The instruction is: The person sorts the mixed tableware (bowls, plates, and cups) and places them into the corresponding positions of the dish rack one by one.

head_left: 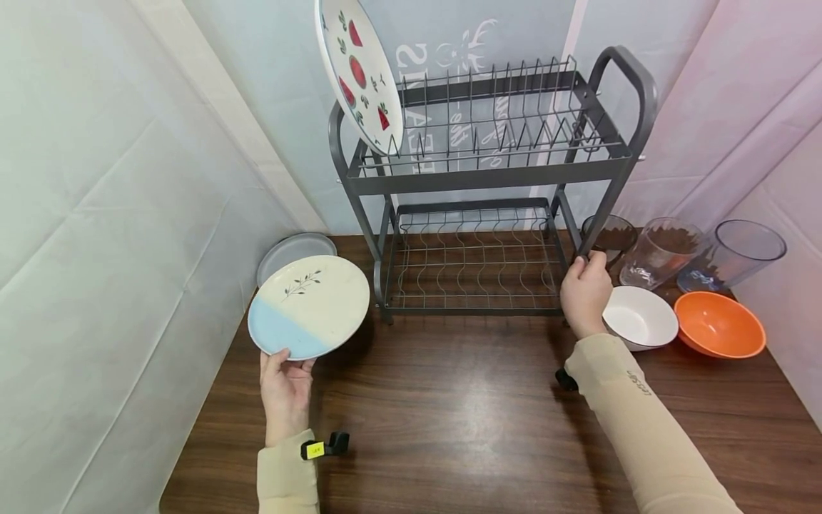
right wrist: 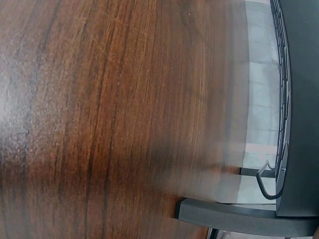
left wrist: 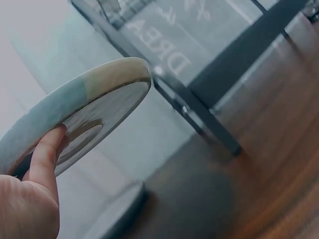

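My left hand [head_left: 286,389] pinches the near edge of a cream and blue plate [head_left: 324,296] with a leaf sprig on it. The thumb lies on top and the fingers go beneath. In the left wrist view the plate [left wrist: 107,82] is tilted and raised above the table. My right hand [head_left: 586,294] grips the right front post of a two-tier dark dish rack [head_left: 488,178]. The right wrist view shows the rack's foot [right wrist: 224,215] but not that hand's fingers. A watermelon-patterned plate [head_left: 361,75] stands upright at the left end of the upper tier.
A grey plate [head_left: 295,250] lies on the table behind the held one. Right of the rack are a white bowl [head_left: 642,318], an orange bowl [head_left: 719,325], a dark glass [head_left: 610,235], a clear glass [head_left: 661,253] and a bluish glass [head_left: 732,253]. Pale sheets surround the wooden table [head_left: 449,414].
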A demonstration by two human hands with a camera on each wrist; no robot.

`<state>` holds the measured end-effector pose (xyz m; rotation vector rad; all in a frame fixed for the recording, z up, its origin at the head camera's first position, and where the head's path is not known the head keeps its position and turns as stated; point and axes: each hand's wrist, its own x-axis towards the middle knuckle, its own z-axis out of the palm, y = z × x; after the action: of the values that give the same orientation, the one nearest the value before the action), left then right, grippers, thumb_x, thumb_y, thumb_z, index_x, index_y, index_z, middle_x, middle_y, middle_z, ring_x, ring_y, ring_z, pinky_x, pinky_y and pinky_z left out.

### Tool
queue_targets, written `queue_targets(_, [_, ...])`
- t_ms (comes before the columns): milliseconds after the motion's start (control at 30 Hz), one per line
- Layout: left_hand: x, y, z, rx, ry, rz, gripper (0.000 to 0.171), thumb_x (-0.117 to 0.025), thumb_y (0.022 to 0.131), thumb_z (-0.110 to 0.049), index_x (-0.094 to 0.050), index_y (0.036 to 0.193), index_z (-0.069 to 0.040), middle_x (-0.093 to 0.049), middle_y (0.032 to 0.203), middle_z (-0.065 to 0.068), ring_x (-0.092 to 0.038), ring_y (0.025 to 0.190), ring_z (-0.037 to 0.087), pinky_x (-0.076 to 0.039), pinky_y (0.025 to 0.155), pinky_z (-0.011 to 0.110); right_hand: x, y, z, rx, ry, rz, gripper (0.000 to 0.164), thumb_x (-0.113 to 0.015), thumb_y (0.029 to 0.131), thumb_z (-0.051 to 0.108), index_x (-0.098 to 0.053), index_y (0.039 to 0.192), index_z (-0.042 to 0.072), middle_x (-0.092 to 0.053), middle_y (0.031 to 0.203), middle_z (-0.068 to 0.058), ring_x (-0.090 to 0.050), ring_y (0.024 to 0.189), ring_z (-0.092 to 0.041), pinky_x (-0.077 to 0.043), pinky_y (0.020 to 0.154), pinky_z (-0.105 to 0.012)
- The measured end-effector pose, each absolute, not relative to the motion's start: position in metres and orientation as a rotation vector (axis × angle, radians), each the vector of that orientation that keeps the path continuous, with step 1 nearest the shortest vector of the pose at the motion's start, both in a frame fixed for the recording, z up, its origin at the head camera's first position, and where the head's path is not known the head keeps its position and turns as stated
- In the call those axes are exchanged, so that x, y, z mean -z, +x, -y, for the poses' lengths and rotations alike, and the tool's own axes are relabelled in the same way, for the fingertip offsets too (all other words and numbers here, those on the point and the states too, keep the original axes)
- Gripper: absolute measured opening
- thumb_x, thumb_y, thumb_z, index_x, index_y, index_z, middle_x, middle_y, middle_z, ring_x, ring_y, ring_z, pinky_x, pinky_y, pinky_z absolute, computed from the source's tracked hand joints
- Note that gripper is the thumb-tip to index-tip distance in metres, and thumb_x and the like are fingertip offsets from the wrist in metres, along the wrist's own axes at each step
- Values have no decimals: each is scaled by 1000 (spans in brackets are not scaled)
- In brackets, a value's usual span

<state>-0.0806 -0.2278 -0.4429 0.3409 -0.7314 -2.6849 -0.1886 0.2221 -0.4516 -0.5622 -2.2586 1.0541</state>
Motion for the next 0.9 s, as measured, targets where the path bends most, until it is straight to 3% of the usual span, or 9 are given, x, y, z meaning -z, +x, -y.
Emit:
queue_targets(467, [407, -74, 214, 2750, 194, 588, 44, -32, 86, 9, -42, 121, -16, -50, 97, 10, -62, 71, 23, -52, 52, 34, 451, -188, -221, -1034, -567, 2247, 35, -34, 93, 26, -46, 110, -2, -59, 94, -30, -52, 84, -46, -36, 71, -53])
queue_targets(900, [387, -69, 203, 2807, -17, 557, 40, -31, 86, 8, -39, 119, -13, -51, 97, 11, -63, 73, 24, -52, 53, 35, 454, -190, -223, -1033, -566, 2229, 35, -34, 92, 26, -47, 109, -2, -59, 93, -29, -52, 82, -46, -36, 69, -53])
